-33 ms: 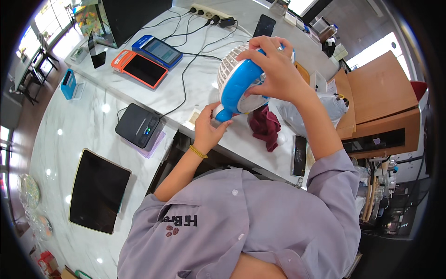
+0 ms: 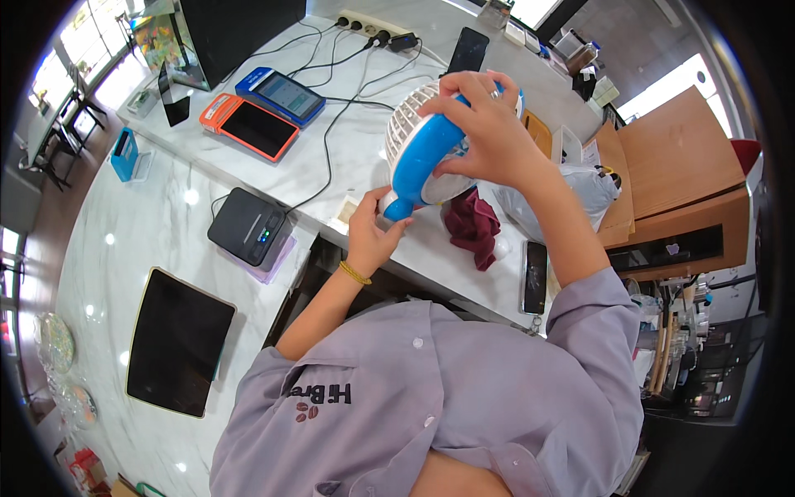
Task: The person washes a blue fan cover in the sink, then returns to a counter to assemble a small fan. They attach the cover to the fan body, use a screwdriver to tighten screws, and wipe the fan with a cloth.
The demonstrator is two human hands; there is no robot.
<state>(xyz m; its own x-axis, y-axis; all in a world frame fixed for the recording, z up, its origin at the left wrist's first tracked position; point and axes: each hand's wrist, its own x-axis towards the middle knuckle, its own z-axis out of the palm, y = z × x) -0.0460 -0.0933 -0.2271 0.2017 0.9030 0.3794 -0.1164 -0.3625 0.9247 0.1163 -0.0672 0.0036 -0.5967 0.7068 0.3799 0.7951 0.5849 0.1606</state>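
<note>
A small blue and white fan (image 2: 418, 153) is held up over the middle of the marble worktop (image 2: 149, 224), the left hand (image 2: 371, 232) gripping its lower handle end and the right hand (image 2: 489, 128) clasped over its head. Just right lies a maroon cloth (image 2: 474, 228); to the left sits a black card terminal (image 2: 248, 228), and farther off an orange terminal (image 2: 250, 124).

The fan (image 2: 422, 153) has a bright blue body and a white slotted grille. Beside the fan, the cloth (image 2: 474, 228) is dark maroon. The table (image 2: 166, 224) is white marble with faint grey veins. Left of the fan lie an orange-cased terminal (image 2: 248, 126) and a blue-cased terminal (image 2: 280, 94), both with dark screens. The shirt (image 2: 431, 406) is pale lilac-grey with white buttons. The wristband (image 2: 354, 272) is yellow.
</note>
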